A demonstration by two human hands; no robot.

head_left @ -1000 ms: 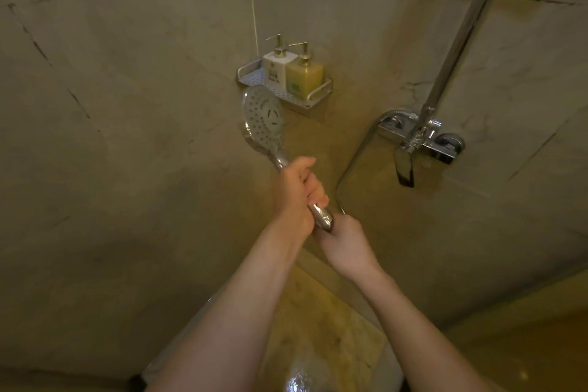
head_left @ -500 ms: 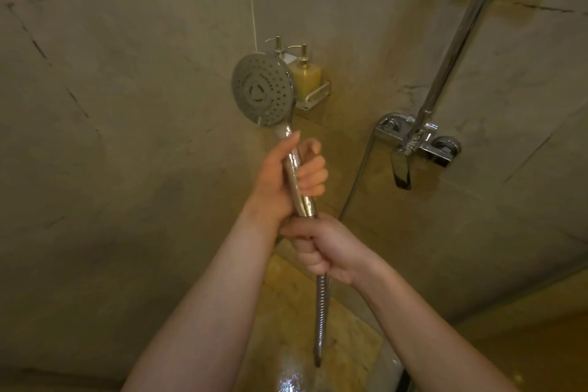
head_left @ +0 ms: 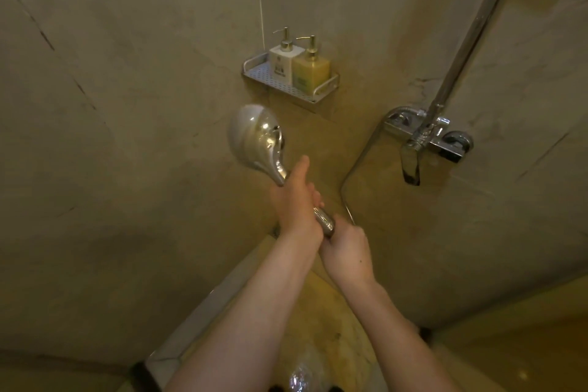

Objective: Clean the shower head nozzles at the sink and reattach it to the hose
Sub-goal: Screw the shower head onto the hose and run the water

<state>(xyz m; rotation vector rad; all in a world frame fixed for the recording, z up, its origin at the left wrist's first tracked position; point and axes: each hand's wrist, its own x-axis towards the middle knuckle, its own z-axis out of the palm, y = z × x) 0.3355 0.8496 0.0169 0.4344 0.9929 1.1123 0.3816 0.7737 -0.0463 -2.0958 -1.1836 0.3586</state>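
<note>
Dim yellowish light, glare on chrome shower head [head_left: 254, 137] & wet floor [head_left: 305, 372], wide-angle edge bending, soft focus

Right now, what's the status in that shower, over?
Left hand grips shower head handle. Right hand grips the handle's bottom end, at the hose. Nozzles face away. Nothing in the way.
</note>
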